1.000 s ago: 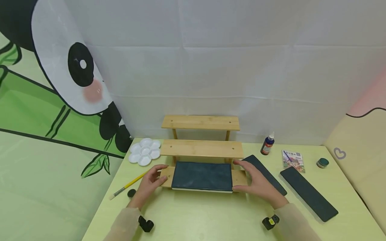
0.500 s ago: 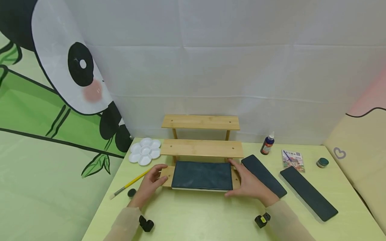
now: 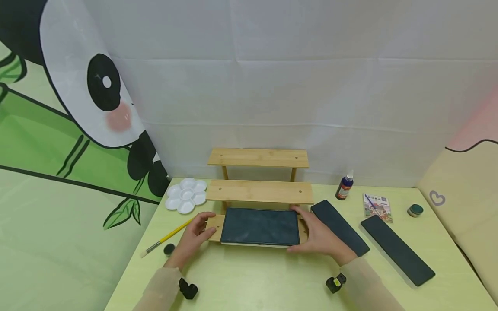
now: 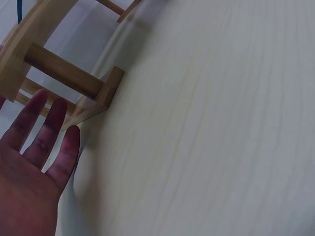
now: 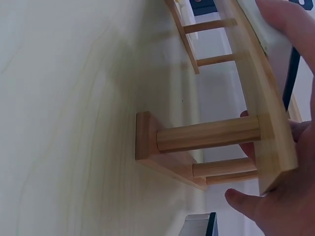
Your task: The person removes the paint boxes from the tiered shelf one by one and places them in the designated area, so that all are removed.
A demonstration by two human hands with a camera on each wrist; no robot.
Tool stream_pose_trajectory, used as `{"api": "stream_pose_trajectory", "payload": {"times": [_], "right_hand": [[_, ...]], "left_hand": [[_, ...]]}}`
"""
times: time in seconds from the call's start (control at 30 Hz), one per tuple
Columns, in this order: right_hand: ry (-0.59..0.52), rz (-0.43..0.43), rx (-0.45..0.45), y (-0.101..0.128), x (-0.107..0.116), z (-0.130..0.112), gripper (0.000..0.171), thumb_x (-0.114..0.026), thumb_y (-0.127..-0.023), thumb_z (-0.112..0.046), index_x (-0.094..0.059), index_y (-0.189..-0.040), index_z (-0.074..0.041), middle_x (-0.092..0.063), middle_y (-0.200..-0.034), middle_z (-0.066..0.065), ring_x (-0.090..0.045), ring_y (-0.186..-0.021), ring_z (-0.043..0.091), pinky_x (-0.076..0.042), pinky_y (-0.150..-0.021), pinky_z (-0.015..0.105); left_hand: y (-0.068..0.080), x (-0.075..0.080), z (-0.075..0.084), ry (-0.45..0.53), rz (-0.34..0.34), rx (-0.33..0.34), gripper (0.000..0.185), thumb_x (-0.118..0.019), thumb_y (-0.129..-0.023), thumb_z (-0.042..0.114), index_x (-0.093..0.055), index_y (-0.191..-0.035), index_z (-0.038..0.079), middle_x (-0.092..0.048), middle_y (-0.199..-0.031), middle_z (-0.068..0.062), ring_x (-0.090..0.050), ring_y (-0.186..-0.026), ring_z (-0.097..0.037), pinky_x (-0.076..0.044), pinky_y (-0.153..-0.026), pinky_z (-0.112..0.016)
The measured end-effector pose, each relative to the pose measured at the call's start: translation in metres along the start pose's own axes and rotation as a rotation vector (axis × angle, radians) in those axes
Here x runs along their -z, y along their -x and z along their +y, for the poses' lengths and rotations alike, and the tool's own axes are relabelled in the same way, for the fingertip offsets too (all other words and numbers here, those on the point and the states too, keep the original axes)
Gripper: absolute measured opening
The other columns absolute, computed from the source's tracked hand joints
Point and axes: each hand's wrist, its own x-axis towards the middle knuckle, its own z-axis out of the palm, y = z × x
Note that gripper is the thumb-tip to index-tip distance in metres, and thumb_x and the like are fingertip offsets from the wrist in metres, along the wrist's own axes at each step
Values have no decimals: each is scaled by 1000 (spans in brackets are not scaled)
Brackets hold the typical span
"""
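A dark blue book [image 3: 260,226] with pale page edges lies flat on the lowest board of a three-tier wooden stand [image 3: 260,191]. My right hand [image 3: 320,235] grips the book near its right end, thumb at the front edge and fingertips at the back. In the right wrist view, the thumb presses the book's pale side [image 5: 275,46] above the board. My left hand [image 3: 192,237] holds the left end of the same board between thumb and forefinger. The left wrist view shows its other fingers [image 4: 48,129] loose beside the stand's leg [image 4: 64,71].
Two dark slabs [image 3: 340,227] [image 3: 397,250] lie to the right. Behind them are a dropper-type bottle [image 3: 344,185], a small booklet [image 3: 378,207] and a lidded jar [image 3: 415,210]. At left lie a white palette [image 3: 186,195], a yellow-handled brush [image 3: 167,237] and a small black cap [image 3: 169,249].
My right hand has moved left, from the right end of the board onto the book's front and back edges. The book's cover looks flatter. My left hand has stayed in place.
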Motion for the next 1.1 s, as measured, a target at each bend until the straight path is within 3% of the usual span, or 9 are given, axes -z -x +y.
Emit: {"api": "stream_pose_trajectory", "payload": {"times": [0.37, 0.57, 1.1], "right_hand": [[-8, 63, -14, 1, -4, 3, 118, -96, -62, -62, -42, -157, -18, -48, -154, 8, -47, -140, 34, -41, -108, 63], [-66, 87, -11, 3, -6, 6, 113, -98, -61, -59, -44, -154, -28, -51, -151, 5, -51, -135, 30, -42, -106, 62], [-156, 162, 22, 8, -10, 11, 111, -103, -60, -48, -46, -153, -29, -49, -154, 3, -48, -137, 25, -40, -109, 62]], "left_hand": [[1, 1, 2, 7, -1, -1, 42, -71, -101, 9, -56, -141, 9, -56, -145, -13, -53, -130, -13, -41, -106, -21], [1, 1, 2, 12, -1, 4, 42, -71, -101, 10, -57, -140, 9, -57, -144, -13, -51, -133, -12, -38, -108, -19], [1, 0, 4, 10, -5, 12, 42, -71, -101, 9, -56, -140, 10, -59, -143, -12, -45, -141, -9, -35, -109, -19]]}}
